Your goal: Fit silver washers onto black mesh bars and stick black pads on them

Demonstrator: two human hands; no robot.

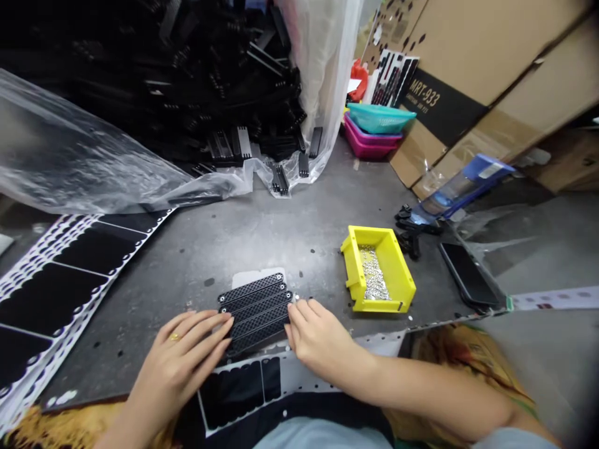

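Several long black textured strips [255, 307] lie side by side on the table in front of me. Small silvery metal rings show at the ends of some. My left hand [182, 352], with a ring on one finger, rests its outstretched fingers against the strips' left ends. At their right ends, the fingers of my right hand [311, 327] are pinched together; whatever is between them is hidden. A yellow bin [403, 274] right of my right hand holds many small silvery metal pieces [373, 274].
A large clear plastic bag [322, 75] of black parts spills onto the table's far side. Black sheets with white edges [60, 280] lie left. To the right are a phone [469, 274], a blue-and-clear container [461, 184], stacked baskets [372, 146] and cardboard boxes [472, 43].
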